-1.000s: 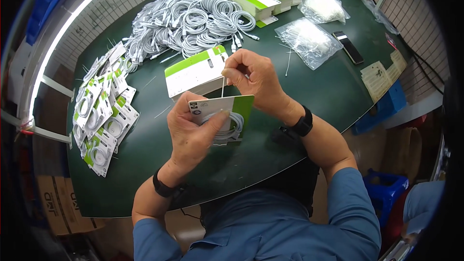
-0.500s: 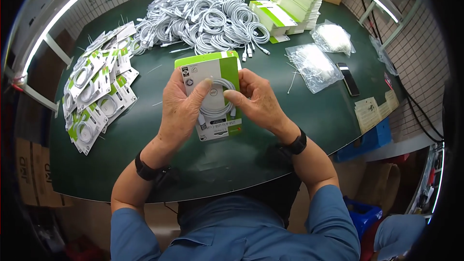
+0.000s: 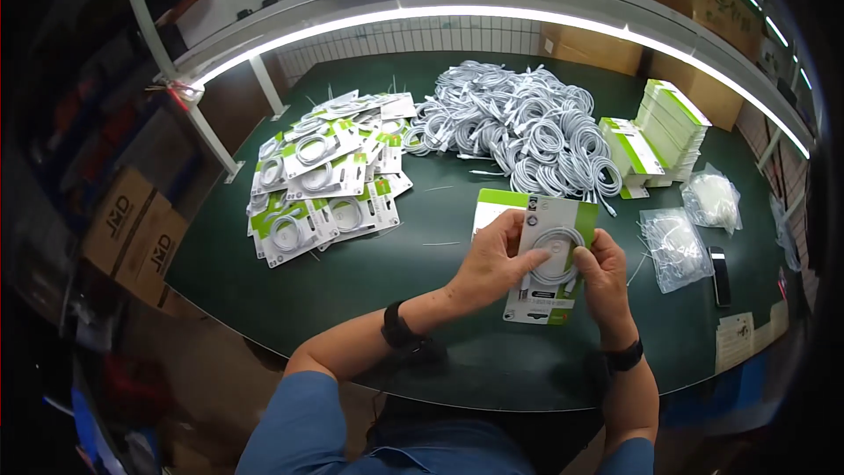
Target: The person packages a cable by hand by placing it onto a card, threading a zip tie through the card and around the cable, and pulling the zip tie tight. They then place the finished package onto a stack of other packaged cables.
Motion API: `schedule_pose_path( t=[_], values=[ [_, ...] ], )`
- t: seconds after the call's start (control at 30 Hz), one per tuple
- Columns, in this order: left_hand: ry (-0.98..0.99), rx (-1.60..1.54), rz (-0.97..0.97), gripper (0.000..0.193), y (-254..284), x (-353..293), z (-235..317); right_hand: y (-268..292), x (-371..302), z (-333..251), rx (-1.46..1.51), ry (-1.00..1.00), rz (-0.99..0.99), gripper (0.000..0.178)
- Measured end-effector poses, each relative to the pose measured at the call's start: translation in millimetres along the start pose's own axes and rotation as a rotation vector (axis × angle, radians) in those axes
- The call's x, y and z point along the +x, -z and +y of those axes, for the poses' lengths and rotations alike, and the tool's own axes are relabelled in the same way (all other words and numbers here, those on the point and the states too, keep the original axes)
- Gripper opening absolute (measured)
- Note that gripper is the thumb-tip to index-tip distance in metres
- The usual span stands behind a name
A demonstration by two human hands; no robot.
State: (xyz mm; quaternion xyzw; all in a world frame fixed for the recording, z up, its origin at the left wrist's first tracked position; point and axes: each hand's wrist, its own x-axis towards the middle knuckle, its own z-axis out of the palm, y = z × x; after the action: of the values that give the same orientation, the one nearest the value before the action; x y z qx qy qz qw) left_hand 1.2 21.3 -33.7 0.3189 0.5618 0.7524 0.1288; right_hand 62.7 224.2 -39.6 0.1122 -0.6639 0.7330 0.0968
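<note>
Both hands hold one packaged cable (image 3: 552, 257), a white card with a green edge and a coiled white cable showing through its window. My left hand (image 3: 492, 264) grips its left side, thumb on the front. My right hand (image 3: 605, 274) holds the right edge. The package sits upright just above the dark green table (image 3: 369, 281), over another flat green and white card (image 3: 492, 204) lying there.
A spread of finished cable packages (image 3: 325, 176) lies at the left. A heap of loose coiled white cables (image 3: 519, 127) is at the back centre. Stacked flat cards (image 3: 664, 127) stand at the right, with clear plastic bags (image 3: 673, 246) and a dark phone (image 3: 720, 275) nearby.
The head view has shifted so the table sits further right. The package has turned upright in both hands; a second ago my right hand was working at its top edge.
</note>
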Motion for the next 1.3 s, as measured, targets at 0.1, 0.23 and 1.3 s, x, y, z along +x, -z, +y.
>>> schedule_pose_path(
  t=[0.1,0.23,1.3],
  values=[
    [0.009,0.367,0.037,0.036,-1,-2,18,1,2,-5,0.02,0.046,0.044,0.017],
    [0.141,0.269,-0.062,0.035,-1,-7,19,2,5,2,-0.001,0.102,0.081,0.018],
    [0.06,1.301,0.906,0.058,355,82,59,-8,5,28,-0.196,-0.11,-0.087,0.019]
  ],
)
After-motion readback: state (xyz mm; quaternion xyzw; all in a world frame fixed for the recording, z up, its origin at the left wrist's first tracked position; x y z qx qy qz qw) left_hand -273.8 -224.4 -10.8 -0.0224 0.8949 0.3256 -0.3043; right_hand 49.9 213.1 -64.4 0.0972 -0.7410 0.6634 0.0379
